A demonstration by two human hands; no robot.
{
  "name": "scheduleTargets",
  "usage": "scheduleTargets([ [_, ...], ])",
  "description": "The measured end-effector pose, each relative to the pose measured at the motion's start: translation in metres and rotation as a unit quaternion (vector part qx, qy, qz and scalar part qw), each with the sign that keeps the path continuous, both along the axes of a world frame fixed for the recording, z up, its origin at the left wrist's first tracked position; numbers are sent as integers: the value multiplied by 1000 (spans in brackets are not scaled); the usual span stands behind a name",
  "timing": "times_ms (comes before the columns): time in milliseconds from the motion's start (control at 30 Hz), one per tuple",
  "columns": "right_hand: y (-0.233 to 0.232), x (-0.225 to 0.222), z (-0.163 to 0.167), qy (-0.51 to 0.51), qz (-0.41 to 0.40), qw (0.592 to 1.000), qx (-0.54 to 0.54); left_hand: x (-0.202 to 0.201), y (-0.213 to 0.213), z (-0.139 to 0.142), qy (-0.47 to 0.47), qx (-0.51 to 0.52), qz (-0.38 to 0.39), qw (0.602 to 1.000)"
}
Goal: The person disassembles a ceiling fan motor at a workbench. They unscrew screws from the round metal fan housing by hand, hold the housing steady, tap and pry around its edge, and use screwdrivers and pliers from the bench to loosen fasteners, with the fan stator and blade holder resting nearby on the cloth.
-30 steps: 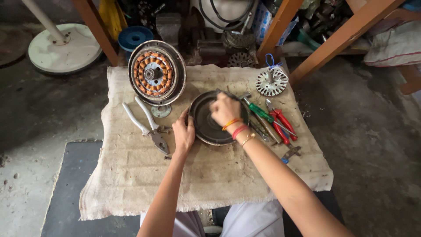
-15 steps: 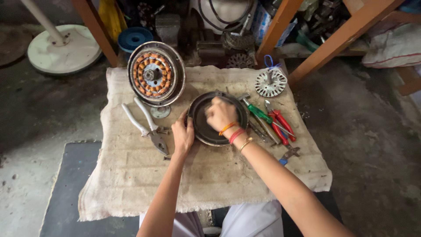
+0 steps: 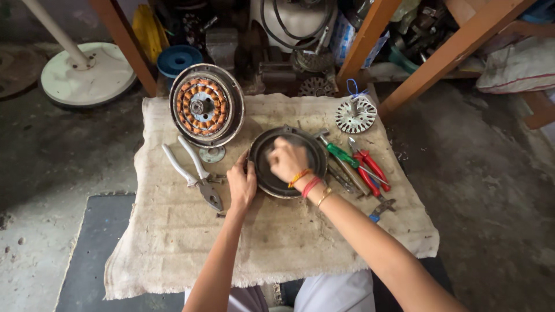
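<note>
1. Since a second ago the right hand [image 3: 287, 159] has slid from the dark round cover's [image 3: 263, 173] upper right rim toward its middle; the left hand [image 3: 241, 184] stays on the left rim.
2. The cover lies mid-cloth [image 3: 173, 242], holding only the right fist, fingers curled together.
3. What the fist grips is hidden; the left fingers clamp the cover's edge.
4. Pliers [image 3: 195, 173] lie just left.
</note>
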State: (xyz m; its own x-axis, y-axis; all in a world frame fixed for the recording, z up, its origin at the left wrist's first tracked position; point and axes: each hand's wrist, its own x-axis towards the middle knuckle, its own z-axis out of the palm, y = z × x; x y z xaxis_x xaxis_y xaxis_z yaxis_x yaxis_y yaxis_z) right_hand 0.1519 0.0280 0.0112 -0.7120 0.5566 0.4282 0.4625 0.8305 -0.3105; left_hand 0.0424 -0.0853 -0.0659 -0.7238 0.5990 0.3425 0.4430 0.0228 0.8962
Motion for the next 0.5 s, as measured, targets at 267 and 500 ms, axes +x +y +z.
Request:
scheduleTargets([
  [267, -4, -6, 0, 30, -70, 997, -11, 2, -1, 1, -29, -28, 5, 999],
  [500, -2, -5, -4, -1, -26, 999, -38, 1, -1, -1, 6, -11, 7, 1000],
])
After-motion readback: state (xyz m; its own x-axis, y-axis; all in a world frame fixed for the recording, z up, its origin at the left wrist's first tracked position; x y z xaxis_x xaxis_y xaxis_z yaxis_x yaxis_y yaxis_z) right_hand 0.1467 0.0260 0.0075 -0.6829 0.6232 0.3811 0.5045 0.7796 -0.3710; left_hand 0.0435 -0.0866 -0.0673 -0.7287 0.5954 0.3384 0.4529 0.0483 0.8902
